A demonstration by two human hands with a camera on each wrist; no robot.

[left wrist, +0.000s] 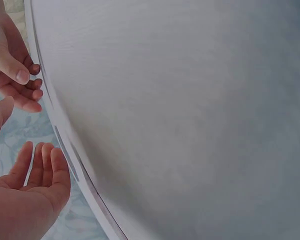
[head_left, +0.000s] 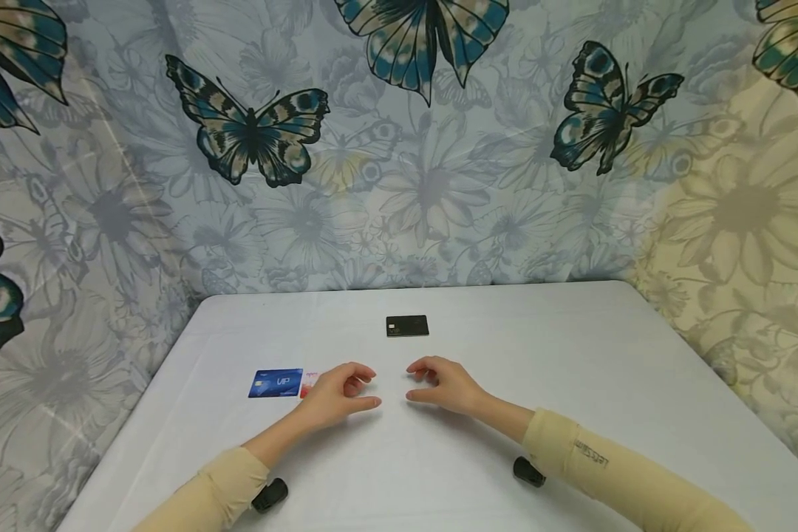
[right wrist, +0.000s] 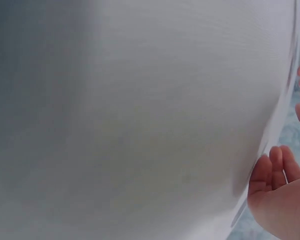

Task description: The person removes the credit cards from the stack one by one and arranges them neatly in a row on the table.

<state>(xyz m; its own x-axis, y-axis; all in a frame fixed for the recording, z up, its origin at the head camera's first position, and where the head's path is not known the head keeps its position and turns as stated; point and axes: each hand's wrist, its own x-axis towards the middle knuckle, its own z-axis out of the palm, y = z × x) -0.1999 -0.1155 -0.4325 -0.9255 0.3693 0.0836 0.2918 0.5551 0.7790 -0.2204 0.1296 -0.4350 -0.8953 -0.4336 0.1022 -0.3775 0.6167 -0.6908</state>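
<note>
My left hand (head_left: pixel 338 395) hovers over the white table with loosely curved fingers and nothing in its grasp. Just behind it lies a red and white card (head_left: pixel 309 383), partly hidden by that hand. A blue VIP card (head_left: pixel 275 383) sits left of it, their edges meeting or nearly so. Facing the left hand across a small gap, my right hand (head_left: pixel 447 384) is likewise relaxed and holds nothing. Beyond both hands a black card (head_left: pixel 407 326) lies flat near the table's far side. The wrist views show both hands with bent, parted fingers.
The white table (head_left: pixel 479 465) ends at a wall covering (head_left: pixel 432 222) printed with butterflies and flowers. Black devices sit under each wrist, one at the left sleeve (head_left: pixel 270 495) and one at the right sleeve (head_left: pixel 528 471).
</note>
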